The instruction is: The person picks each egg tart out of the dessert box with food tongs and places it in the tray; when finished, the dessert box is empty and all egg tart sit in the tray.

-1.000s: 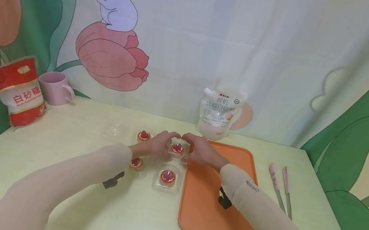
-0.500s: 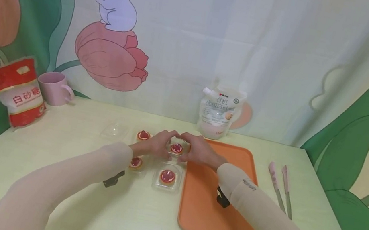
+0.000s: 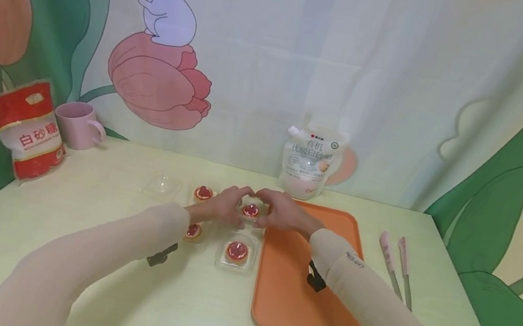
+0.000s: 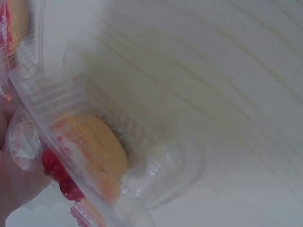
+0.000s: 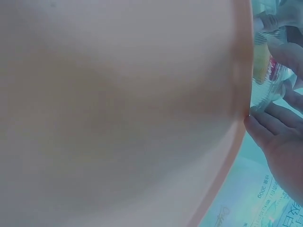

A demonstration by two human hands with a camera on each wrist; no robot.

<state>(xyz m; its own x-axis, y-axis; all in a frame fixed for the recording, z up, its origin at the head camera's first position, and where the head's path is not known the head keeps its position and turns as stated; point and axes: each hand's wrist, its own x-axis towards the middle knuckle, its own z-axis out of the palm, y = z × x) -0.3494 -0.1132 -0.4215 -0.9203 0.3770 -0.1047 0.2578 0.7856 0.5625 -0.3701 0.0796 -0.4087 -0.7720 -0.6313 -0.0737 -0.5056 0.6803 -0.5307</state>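
Both hands surround a clear plastic box (image 5: 267,90) holding a small tart (image 3: 251,209) with a red topping. My left hand (image 3: 229,205) grips the box's left side, my right hand (image 3: 284,213) its right side, fingers bent around it. Their fingertips nearly meet at the far side. Nearer me sits another tart (image 3: 237,251) in its own clear box. Two more tarts stand left of it, a back one (image 3: 203,193) and a front one (image 3: 193,231) partly hidden by the left arm. In the left wrist view, a boxed tart (image 4: 94,156) with red berries appears close up.
An orange tray (image 3: 300,302) lies under the right forearm. Two pink-handled utensils (image 3: 395,266) rest to its right. A clear container (image 3: 162,185) is at back left. Behind stand a white sugar pouch (image 3: 310,162), a pink mug (image 3: 77,125) and a red sugar bag (image 3: 30,130).
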